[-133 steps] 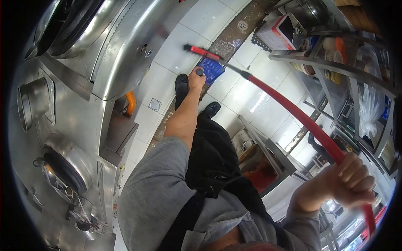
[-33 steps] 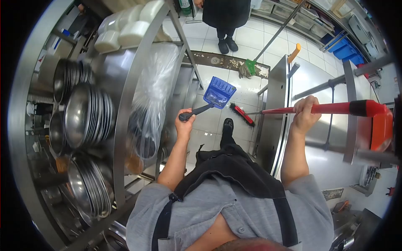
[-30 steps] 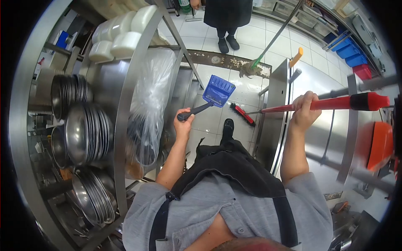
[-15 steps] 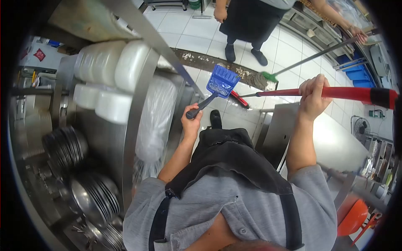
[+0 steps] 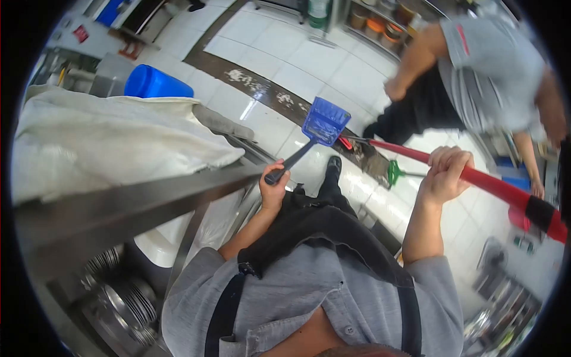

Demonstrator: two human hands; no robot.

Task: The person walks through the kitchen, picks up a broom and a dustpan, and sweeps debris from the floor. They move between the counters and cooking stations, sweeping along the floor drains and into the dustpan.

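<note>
My left hand [image 5: 273, 185] is wrapped round the dark handle of a blue dustpan [image 5: 325, 121], which is held up over the floor with wet residue on its pan. My right hand [image 5: 446, 172] grips the red pole [image 5: 496, 185] of a broom. The pole slants down to the left, and its red head [image 5: 345, 142] shows only in part behind the dustpan. Below them, a dark floor channel [image 5: 270, 95] with pale debris crosses the white tiles.
A co-worker [image 5: 476, 77] bends over at the upper right, near a green broom head [image 5: 394, 172] on the floor. To my left stands a metal rack [image 5: 137, 208] with a pale cloth [image 5: 119, 140] on top. A blue bin [image 5: 157, 82] lies beyond it.
The view has shifted along the channel, with more of it showing at the upper left. The co-worker has moved right and bent down. Both my hands keep their holds.
</note>
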